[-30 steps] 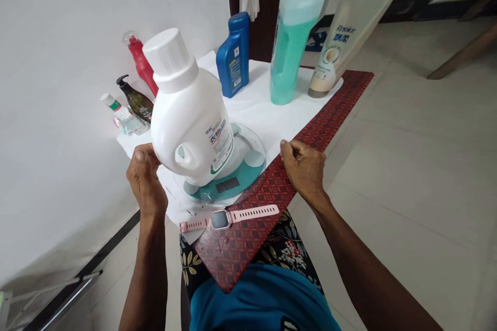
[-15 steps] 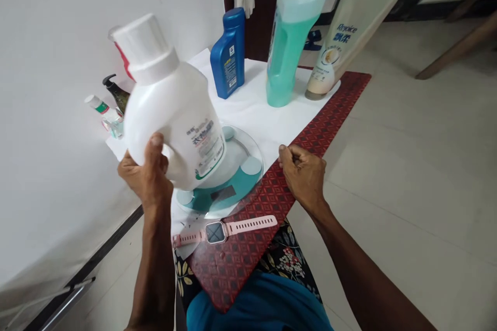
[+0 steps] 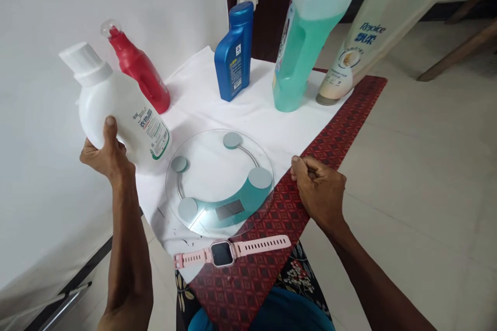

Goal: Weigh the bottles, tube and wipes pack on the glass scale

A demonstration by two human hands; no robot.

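Observation:
My left hand (image 3: 109,152) is wrapped round the handle of a big white detergent bottle (image 3: 116,103), thumb on top. The bottle leans to the left, at the left side of the table, with its capped neck up. Right of it lies a round glass bathroom scale (image 3: 209,176) with a teal band and a grey display. My right hand (image 3: 320,189) is a loose fist at the red patterned edge of the table, and nothing shows in it. A pink smartwatch (image 3: 222,254) lies flat in front of the scale.
Behind the white bottle stands a red bottle (image 3: 142,70). A blue bottle (image 3: 234,54), a tall bottle of green liquid (image 3: 301,46) and a beige Rejoice tube (image 3: 357,46) stand along the back. White cloth (image 3: 194,88) covers much of the table, and a wall (image 3: 58,10) borders the left.
My left hand has moved the white bottle left, off from over the scale, so the scale and the red bottle now show fully. My right hand keeps its fist at the table edge.

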